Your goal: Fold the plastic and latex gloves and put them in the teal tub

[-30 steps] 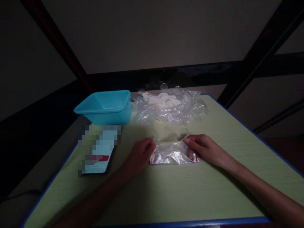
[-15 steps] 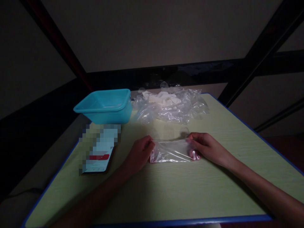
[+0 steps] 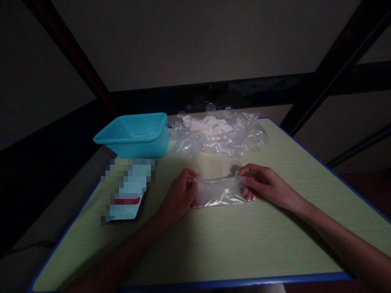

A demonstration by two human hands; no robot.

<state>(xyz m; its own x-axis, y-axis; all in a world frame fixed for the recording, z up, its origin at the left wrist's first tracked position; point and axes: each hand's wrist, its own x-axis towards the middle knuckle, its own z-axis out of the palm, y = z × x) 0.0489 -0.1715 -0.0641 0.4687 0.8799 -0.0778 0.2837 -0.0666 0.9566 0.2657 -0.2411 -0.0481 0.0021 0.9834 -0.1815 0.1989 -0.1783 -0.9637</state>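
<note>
While closed at its edges, the hands (image 3: 262,184) hold a clear plastic bag (image 3: 220,192) taut

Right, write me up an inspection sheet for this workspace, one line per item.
Surface: pale green tabletop, wood-grained, with blue edging.
Things in hand: clear plastic piece, wrinkled and shiny, stretched between the hands.
Clutter: blue basin at the far left; phone, screen lit, nearer; crumpled clear plastic at the back with a white item among it.
Hands: left hand and right hand bare, fingers pinching opposite ends.
Cables: dark cord-like strand at lower left, off the table; too dim to confirm.
Surroundings: dim light; plain wall behind, dark slanting bar at right.
</note>
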